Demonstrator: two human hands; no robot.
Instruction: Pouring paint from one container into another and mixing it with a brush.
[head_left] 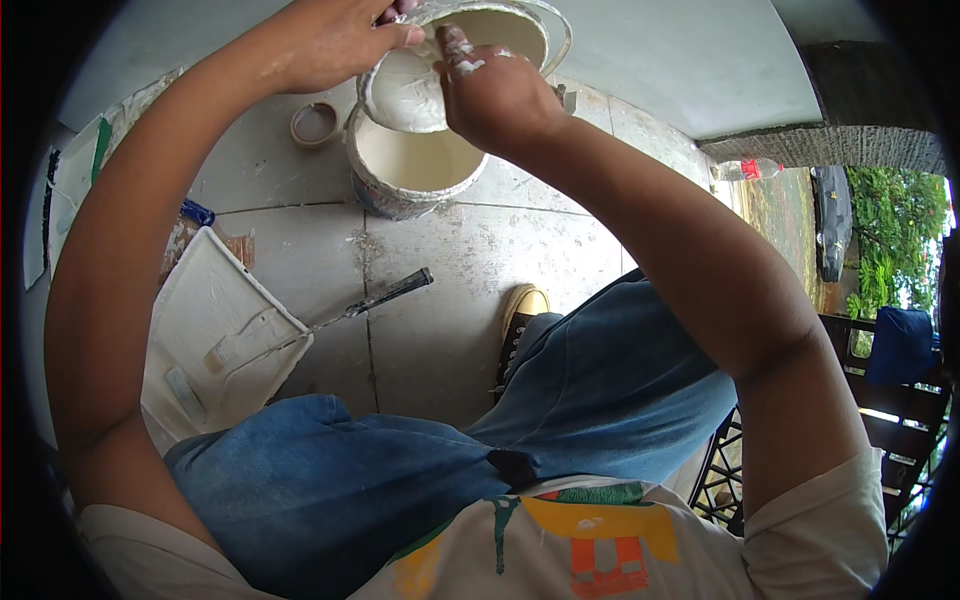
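My left hand (335, 40) grips the rim of a round, paint-coated lid (405, 95) and holds it tilted over a large open bucket (410, 170) of off-white paint. On the lid's other side my right hand (495, 85), its fingers smeared with white paint, grips the edge. Behind the lid a second paint-covered pail (500, 30) is partly hidden by both hands. The bucket stands on a tiled floor (440, 300).
A white paint tray (215, 330) lies at the left with a roller handle (385, 295) resting across its edge. A tape roll (315, 123) sits left of the bucket. My jeans-clad legs and a shoe (522, 315) fill the lower middle. A plastic bottle (745, 170) and railing are at the right.
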